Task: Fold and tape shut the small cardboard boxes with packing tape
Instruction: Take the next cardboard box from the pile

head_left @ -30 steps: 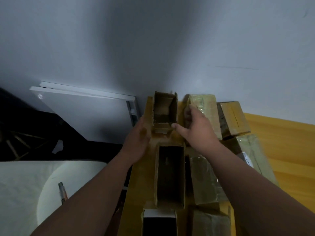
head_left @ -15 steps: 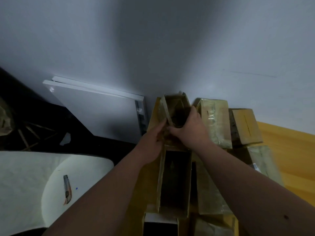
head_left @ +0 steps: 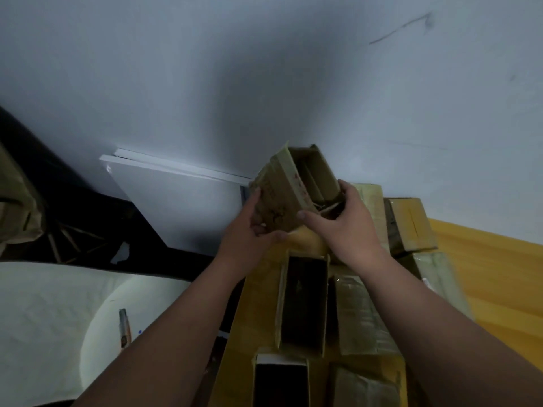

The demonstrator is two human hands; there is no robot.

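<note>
Now open box (head_left: 289, 195) lifted, tilted, mouth facing right hand (head_left: 342, 223); both grip it, left hand (head_left: 252, 227) cupping closed side.

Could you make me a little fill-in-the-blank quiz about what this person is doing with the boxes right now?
1. The small open box is held by ____ hands.
2. The left hand grips its side; the right hand grips its open ____.
3. The box is tilted and lifted ____ the yellow table.
4. The utility knife lies on the ____ round surface.

Missing words: both; end; above; white
</note>
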